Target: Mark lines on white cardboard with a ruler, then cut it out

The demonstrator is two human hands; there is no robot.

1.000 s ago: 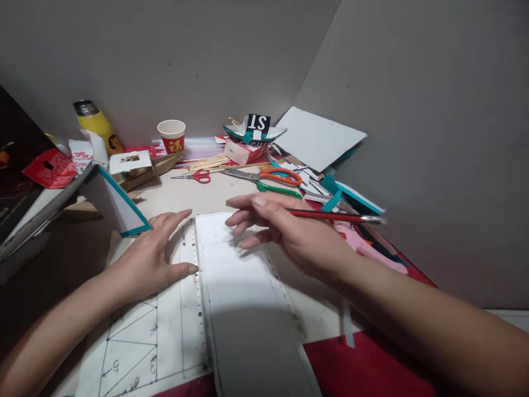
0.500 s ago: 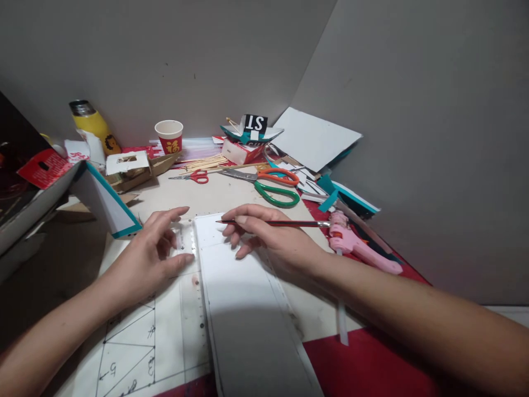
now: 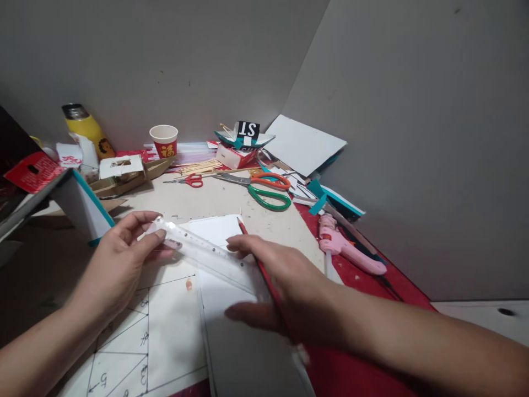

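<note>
Pinched in my left hand (image 3: pixel 132 242) is one end of a clear plastic ruler (image 3: pixel 206 251), which slants down to the right above the white board (image 3: pixel 231 325). My right hand (image 3: pixel 273 281) is over the board at the ruler's other end, with a dark red pencil (image 3: pixel 264 270) held against the palm, its tip pointing up and away. Its thumb and fingers are spread around the ruler's blurred end; whether they touch it is unclear. Beneath the left arm lies a paper with drawn lines (image 3: pixel 169 331).
Red scissors (image 3: pixel 193 180), large orange-and-green shears (image 3: pixel 268 190), thin sticks (image 3: pixel 202 165), a paper cup (image 3: pixel 164 142) and a yellow bottle (image 3: pixel 88 129) stand or lie behind. A pink glue gun (image 3: pixel 351 251) rests right; a cardboard piece (image 3: pixel 85 204) stands left.
My left hand has picked up the ruler, which lay along the board's left edge. My right hand has moved nearer and turned, tilting the pencil from level to steep.
</note>
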